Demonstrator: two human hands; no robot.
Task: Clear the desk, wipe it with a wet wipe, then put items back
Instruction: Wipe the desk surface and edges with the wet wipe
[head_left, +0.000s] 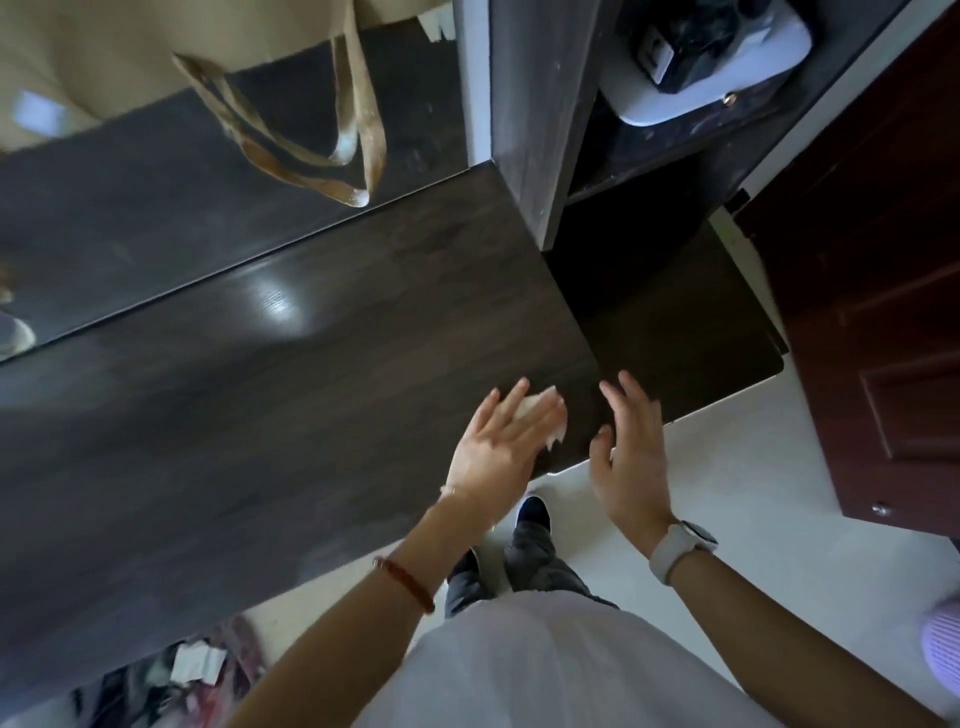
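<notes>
The dark wooden desk runs from the left edge to the middle right, its top bare and glossy. My left hand lies flat with straight fingers near the desk's front right corner, pressing a white wet wipe that shows between and beyond the fingers. Just to the right, my right hand hovers with fingers spread and relaxed over the desk's edge, holding nothing. A white watch sits on that wrist.
A beige bag with straps hangs over the desk's back. A shelf unit rises at the right, holding a white object. A dark red door stands far right. Clutter lies on the floor at bottom left.
</notes>
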